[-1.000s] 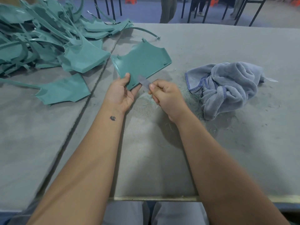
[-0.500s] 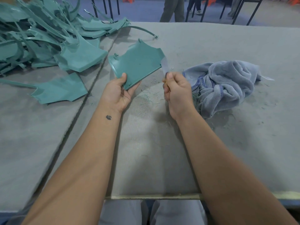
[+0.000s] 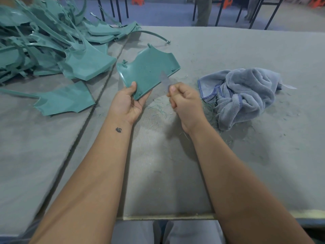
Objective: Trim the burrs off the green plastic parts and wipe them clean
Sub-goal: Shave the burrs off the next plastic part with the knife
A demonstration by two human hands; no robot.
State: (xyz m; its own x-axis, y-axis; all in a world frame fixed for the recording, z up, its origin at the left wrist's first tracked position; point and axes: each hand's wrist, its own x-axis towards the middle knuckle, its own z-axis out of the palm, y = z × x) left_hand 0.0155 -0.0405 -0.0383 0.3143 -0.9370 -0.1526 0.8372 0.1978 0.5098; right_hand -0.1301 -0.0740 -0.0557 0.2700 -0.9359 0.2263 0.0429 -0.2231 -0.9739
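Your left hand (image 3: pixel 127 101) grips the green part (image 3: pixel 146 71) by its near corner while your right hand (image 3: pixel 184 101) pinches the blade (image 3: pixel 164 79), tip laid against its right edge.

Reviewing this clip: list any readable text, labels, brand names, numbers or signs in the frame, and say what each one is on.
No readable text anywhere.
Left wrist: a small dark tattoo, a figure, not letters.
Towel: a pale tag at its right end, too small and blurred to tell if it is printed.
Green plastic part held by the left hand, and the blade in the right hand: no markings visible.
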